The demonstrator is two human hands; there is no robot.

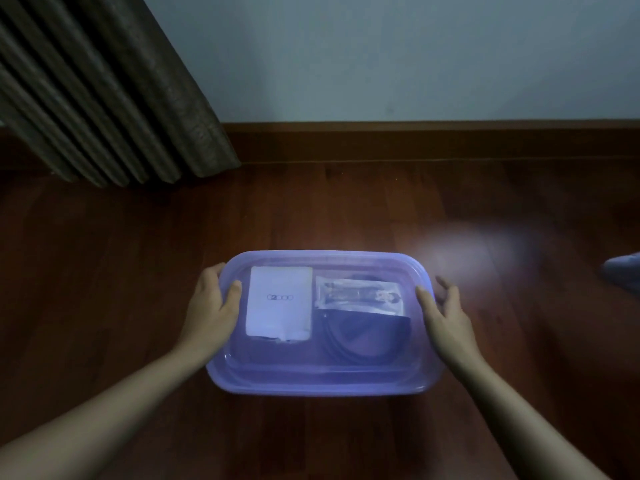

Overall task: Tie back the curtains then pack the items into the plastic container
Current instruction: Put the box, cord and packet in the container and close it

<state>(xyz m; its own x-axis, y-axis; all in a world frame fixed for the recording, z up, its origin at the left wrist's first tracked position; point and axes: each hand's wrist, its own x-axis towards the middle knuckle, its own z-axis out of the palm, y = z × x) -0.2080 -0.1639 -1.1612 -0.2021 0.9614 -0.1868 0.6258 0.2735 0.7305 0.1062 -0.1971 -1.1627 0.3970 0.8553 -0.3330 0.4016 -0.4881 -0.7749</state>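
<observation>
Two hands flank the plastic container [322, 375], which sits on the wooden floor [104, 271] in front of the person, well clear of the wall. Its translucent purple lid [346, 261] appears seated over the contents; the step in hand is judged to be pressing that lid home. Left hand [211, 306] grasps the left rim, thumb on top. Right hand [446, 313] is released, fingers spread, touching or just beside the right rim; contact cannot be confirmed. Recommend pressing both short ends evenly, then working round the corners. Curtain [114, 91] hangs gathered at far left, well apart; no tie is visible. Inside lie a white box [280, 303], a clear packet [360, 294] and a dark coiled cable [349, 341]. A blurred pale object at the right edge is unidentified. Nothing obstructs the container
</observation>
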